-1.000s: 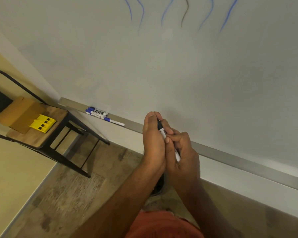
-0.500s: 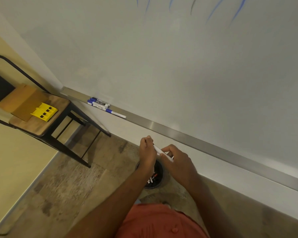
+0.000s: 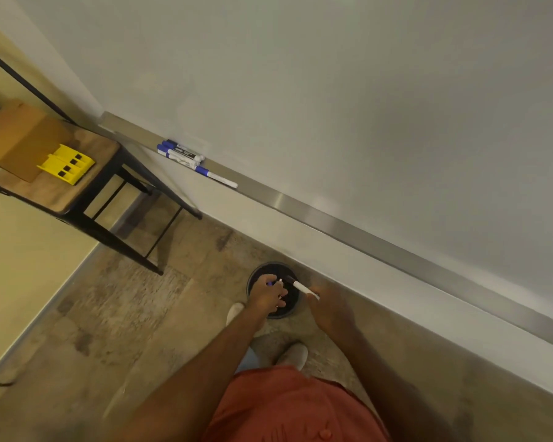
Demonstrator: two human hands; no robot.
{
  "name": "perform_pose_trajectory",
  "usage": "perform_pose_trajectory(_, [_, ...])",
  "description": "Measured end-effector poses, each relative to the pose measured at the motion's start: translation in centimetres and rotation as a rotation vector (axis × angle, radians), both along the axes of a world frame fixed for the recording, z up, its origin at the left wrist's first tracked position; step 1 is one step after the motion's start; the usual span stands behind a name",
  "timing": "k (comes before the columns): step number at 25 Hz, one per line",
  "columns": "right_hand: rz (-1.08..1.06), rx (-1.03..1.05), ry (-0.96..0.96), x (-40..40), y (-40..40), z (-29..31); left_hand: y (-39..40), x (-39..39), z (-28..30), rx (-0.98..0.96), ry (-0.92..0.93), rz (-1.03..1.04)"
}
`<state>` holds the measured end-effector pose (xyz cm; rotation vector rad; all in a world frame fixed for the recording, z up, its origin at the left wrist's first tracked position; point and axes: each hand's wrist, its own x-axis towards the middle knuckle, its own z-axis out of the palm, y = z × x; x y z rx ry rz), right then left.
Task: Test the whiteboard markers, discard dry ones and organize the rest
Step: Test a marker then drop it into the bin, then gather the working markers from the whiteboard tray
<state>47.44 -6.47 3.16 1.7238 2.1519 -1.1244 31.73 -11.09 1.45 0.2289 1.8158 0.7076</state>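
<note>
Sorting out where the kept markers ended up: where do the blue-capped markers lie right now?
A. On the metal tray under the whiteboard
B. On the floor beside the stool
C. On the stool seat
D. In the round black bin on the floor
A: the blue-capped markers lie in a cluster on the metal tray along the whiteboard's lower edge.

- An office or classroom-like room, indoors.
- A large whiteboard (image 3: 332, 90) covers the wall, with a metal tray (image 3: 332, 223) along its bottom edge.
- Whiteboard markers (image 3: 181, 153) lie in the tray.
- A wooden-seated chair (image 3: 77, 173) stands in the corner on a worn floor (image 3: 109, 330).
</note>
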Motion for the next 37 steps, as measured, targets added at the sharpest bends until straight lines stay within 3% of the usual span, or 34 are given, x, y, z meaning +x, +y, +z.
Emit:
perform_pose_trajectory(5, [-0.145,-0.248,0.075,-2.3,0.6,-7.3,-1.0,-1.3,-3.6,-0.067,0.158,-0.235])
perform_pose_trajectory(8, [-0.089,-0.317,0.026,-3.0,-0.1,-10.1,-1.8,-2.3,-5.0,-0.065,0.243,-0.416])
perform_pose_trajectory(11, [0.055,-0.301,-0.031,-3.1,-1.1,-11.4,-2.6,-3.5,-6.1,-0.039,0.267,-0.432])
perform_pose_trajectory(16, [0.031,-0.27,-0.001,-5.0,-1.4,-13.0,-3.5,-6.7,-6.5,-0.013,0.265,-0.401])
perform_pose_trajectory(20, [-0.077,-0.166,0.125,-9.8,0.7,-9.2,-1.6,-10.2,-5.2,0.019,0.293,-0.375])
perform_pose_trajectory(27, [-0.257,0.082,0.343,-20.6,5.7,-2.4,4.0,-21.3,-0.9,0.287,0.468,-0.322])
perform_pose_trajectory(30, [-0.195,0.147,0.424,-26.7,8.1,-0.2,6.7,-27.8,0.6,0.367,0.56,-0.348])
perform_pose_trajectory(33, [-0.076,0.373,0.439,-32.3,10.9,0.4,8.9,-33.4,1.0,0.401,0.708,-0.369])
perform_pose_trajectory(37, [0.063,0.571,0.324,-37.0,14.1,-1.8,12.6,-39.2,1.6,0.364,0.87,-0.431])
